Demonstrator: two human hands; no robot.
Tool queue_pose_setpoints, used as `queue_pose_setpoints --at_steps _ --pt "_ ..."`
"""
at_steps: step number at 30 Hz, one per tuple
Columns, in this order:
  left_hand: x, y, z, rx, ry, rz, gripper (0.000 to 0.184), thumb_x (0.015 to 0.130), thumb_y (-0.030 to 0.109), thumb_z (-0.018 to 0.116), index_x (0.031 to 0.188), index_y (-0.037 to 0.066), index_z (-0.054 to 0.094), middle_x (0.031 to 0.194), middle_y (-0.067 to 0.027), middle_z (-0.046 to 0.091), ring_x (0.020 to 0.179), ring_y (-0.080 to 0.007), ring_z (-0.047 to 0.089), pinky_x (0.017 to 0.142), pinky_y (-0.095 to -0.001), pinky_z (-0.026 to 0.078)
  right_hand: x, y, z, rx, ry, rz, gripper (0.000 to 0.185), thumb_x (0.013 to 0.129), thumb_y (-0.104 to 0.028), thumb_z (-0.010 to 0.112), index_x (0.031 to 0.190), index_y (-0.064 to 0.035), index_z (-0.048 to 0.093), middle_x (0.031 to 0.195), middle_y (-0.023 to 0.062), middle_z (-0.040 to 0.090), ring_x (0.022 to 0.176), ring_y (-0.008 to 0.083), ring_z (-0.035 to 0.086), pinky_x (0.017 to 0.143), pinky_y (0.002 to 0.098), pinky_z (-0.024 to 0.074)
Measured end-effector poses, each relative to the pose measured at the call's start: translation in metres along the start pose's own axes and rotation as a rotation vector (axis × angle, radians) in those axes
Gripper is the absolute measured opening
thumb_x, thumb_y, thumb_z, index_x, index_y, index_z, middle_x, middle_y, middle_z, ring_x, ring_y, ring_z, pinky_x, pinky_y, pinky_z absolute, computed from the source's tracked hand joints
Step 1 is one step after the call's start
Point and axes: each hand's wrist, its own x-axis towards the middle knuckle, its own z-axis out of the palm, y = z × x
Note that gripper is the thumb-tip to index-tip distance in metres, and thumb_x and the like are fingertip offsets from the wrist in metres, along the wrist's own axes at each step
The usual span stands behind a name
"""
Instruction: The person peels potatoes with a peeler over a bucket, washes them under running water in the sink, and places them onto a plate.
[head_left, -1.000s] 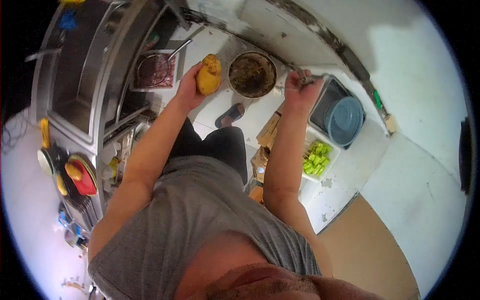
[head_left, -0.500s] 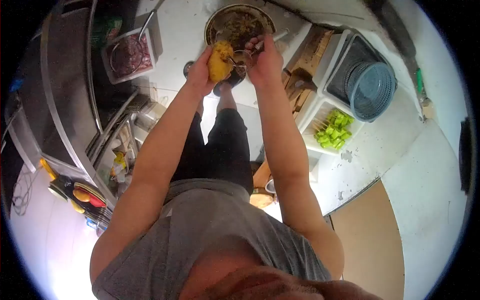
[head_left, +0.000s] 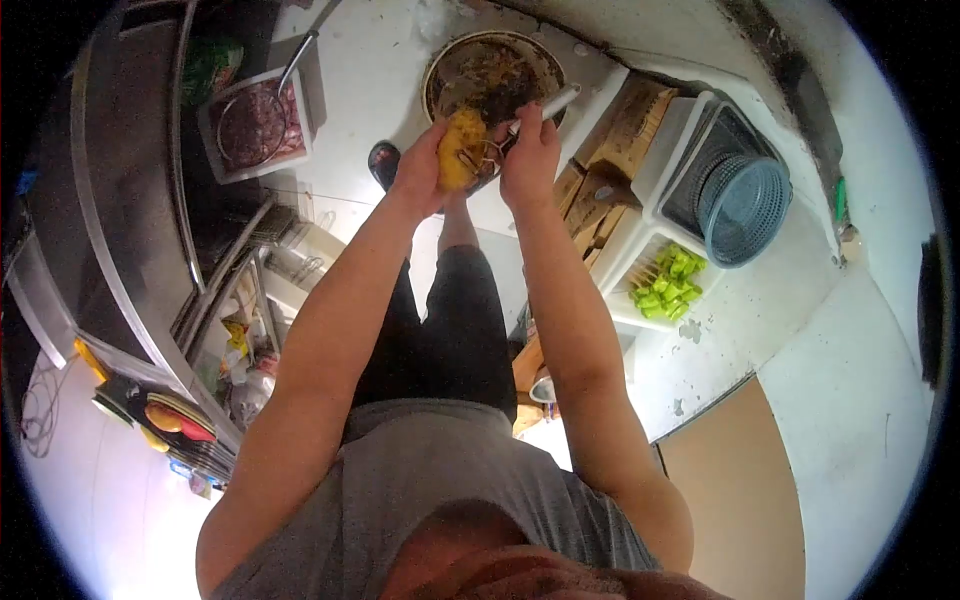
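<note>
At the round bin (head_left: 448,72) of dark scraps (head_left: 500,92), your left hand (head_left: 423,165) closes its fingers on yellow produce (head_left: 459,150), your right hand (head_left: 530,165) on a white-handled tool (head_left: 562,98), while leftward a tray (head_left: 268,168) holds reddish pieces (head_left: 293,122).

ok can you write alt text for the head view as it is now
The left hand holds yellow oblong produce while the right hand holds a white-handled tool to it, by a round container with dark scraps inside. Skewered green pieces and a blue-grey basket are on the right; a tray of red pieces is upper left.
</note>
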Motion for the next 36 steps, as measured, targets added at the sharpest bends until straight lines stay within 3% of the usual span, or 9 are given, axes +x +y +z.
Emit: queue_pose_setpoints --at_steps 6,7,12,20,24,26,29,32,36 --pt "-0.001 0.001 -0.006 -0.025 -0.097 -0.061 0.044 0.100 0.033 0.032 0.128 0.002 0.045 0.121 -0.0114 0.057 0.105 -0.0246 0.059 0.090 -0.0403 0.050 -0.012 0.011 0.005 -0.150 0.059 -0.083 0.028 0.095 -0.029 0.051 0.097 -0.0004 0.052 0.081 0.0034 0.055 0.063 0.0110 0.050 0.050 0.0249 0.0399" --pt "0.003 -0.003 -0.009 -0.051 -0.080 -0.070 0.042 0.099 0.035 0.034 0.124 0.004 0.049 0.113 -0.0104 0.060 0.098 -0.0225 0.061 0.081 -0.0378 0.052 -0.005 0.013 0.000 -0.310 0.066 -0.114 0.029 0.095 -0.029 0.052 0.095 -0.0008 0.052 0.077 0.0039 0.054 0.057 0.0111 0.049 0.046 0.0248 0.0383" --pt "0.013 -0.012 -0.047 0.124 -0.093 -0.104 0.039 0.097 0.036 0.041 0.118 0.006 0.054 0.102 -0.0087 0.062 0.085 -0.0213 0.063 0.071 -0.0349 0.052 0.028 0.019 -0.006 -0.104 0.168 -0.005 0.028 0.095 -0.030 0.051 0.090 -0.0019 0.051 0.063 0.0048 0.049 0.051 0.0130 0.047 0.043 0.0264 0.0386" --pt "0.026 -0.016 -0.054 0.074 0.053 -0.206 0.041 0.098 0.037 0.039 0.122 0.005 0.051 0.107 -0.0113 0.062 0.087 -0.0271 0.063 0.074 -0.0375 0.052 0.070 0.051 -0.030 0.153 0.284 0.288 0.032 0.094 -0.035 0.050 0.092 -0.0031 0.053 0.075 0.0077 0.055 0.057 0.0177 0.053 0.045 0.0307 0.0439" --pt "0.041 -0.029 -0.038 -0.024 0.074 -0.171 0.043 0.098 0.038 0.038 0.126 0.007 0.048 0.115 -0.0109 0.059 0.101 -0.0267 0.059 0.082 -0.0395 0.052 0.049 0.066 -0.041 -0.206 0.103 0.224 0.035 0.094 -0.035 0.052 0.101 -0.0007 0.054 0.083 0.0117 0.058 0.060 0.0178 0.053 0.050 0.0310 0.0458" --pt "0.046 -0.032 -0.036 -0.081 0.032 -0.176 0.043 0.098 0.038 0.038 0.127 0.007 0.047 0.116 -0.0104 0.059 0.103 -0.0264 0.059 0.083 -0.0402 0.052 0.038 0.064 -0.031 -0.283 0.071 -0.054 0.032 0.094 -0.033 0.053 0.098 -0.0010 0.053 0.082 0.0083 0.057 0.059 0.0134 0.050 0.049 0.0264 0.0422" --pt "0.046 -0.033 -0.036 -0.090 0.033 -0.234 0.041 0.098 0.034 0.038 0.125 0.005 0.048 0.112 -0.0109 0.061 0.095 -0.0260 0.062 0.081 -0.0402 0.052 0.053 0.037 -0.022 -0.174 0.100 0.140 0.032 0.094 -0.030 0.053 0.100 0.0016 0.053 0.089 0.0074 0.057 0.070 0.0133 0.054 0.054 0.0260 0.0432" --pt "0.046 -0.031 -0.048 -0.031 -0.042 -0.227 0.042 0.098 0.035 0.038 0.125 0.005 0.048 0.111 -0.0123 0.060 0.094 -0.0263 0.062 0.080 -0.0392 0.053 0.128 0.077 -0.059 -0.604 0.137 0.004 0.034 0.093 -0.032 0.055 0.102 0.0015 0.054 0.088 0.0074 0.058 0.070 0.0142 0.054 0.055 0.0273 0.0433" --pt "0.036 -0.024 -0.036 0.113 0.131 -0.196 0.046 0.099 0.038 0.036 0.124 0.002 0.048 0.111 -0.0118 0.060 0.093 -0.0258 0.062 0.079 -0.0376 0.053 0.135 0.080 -0.069 -0.592 0.056 0.205 0.036 0.092 -0.035 0.055 0.097 0.0009 0.054 0.074 0.0073 0.056 0.056 0.0165 0.051 0.048 0.0302 0.0406"
